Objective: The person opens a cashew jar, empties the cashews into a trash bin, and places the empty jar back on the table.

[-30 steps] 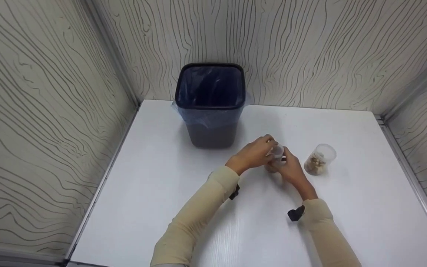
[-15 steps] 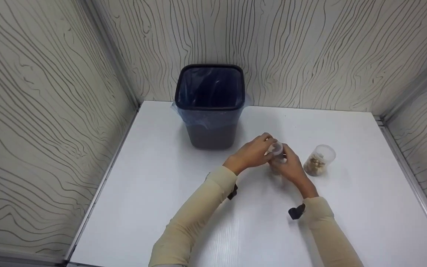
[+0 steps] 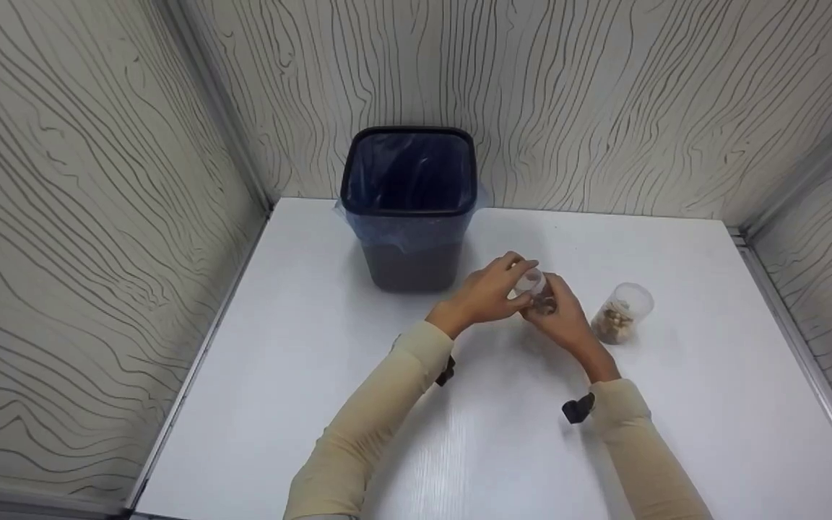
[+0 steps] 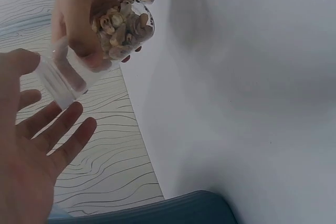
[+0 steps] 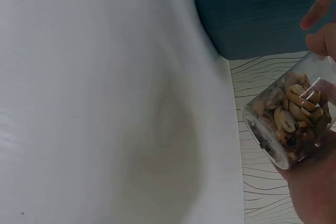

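I am seeing my right hand (image 3: 568, 321) gripping a jar of nuts (image 4: 113, 30) above the bench (image 3: 300, 361), tilted, mouth toward my left hand (image 4: 31, 161). The left hand is lying flat-fingered at that mouth, holding nothing. Only the wrist views are showing the nuts; the head view is showing the bin (image 3: 410, 209) beyond.

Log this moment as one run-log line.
right hand: grips clear jar of nuts, lifted off table | left hand: at jar's mouth | second jar: standing on table | bin: behind

Both hands (image 3: 528, 303) lifted nut jar (image 3: 536, 292) up, toward bin (image 3: 410, 209).
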`<state>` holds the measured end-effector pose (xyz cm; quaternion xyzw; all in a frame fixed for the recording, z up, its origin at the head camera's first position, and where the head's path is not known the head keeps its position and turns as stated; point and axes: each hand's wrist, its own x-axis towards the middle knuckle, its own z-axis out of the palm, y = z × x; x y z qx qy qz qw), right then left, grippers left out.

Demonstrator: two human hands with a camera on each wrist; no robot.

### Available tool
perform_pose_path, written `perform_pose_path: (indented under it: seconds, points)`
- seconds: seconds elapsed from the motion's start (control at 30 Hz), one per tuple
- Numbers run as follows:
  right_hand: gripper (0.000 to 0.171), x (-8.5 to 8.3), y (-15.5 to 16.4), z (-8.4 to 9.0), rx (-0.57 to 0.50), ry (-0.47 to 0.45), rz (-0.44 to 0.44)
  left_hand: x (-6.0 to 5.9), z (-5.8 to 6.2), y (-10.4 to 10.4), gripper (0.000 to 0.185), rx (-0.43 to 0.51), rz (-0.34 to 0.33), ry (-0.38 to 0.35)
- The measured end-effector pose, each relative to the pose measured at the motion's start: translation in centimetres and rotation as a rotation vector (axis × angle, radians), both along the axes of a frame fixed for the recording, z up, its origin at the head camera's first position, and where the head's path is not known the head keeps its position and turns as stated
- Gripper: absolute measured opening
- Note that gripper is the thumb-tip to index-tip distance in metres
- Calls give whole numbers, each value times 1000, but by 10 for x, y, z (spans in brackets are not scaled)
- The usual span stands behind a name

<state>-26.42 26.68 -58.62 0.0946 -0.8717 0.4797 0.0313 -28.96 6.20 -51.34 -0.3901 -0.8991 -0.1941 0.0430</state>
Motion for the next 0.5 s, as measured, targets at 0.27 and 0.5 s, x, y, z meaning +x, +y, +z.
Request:
perform_pose_path:
  seconds: [0.27, 0.5]
  points:
    - [60, 0, -3, 10, 54, -8, -4, -2, 2, -4, 57, 29, -23, 10]
    - [61, -3, -2, 19, 78, 22, 17, -1, 5, -6, 55, 50, -27, 29]
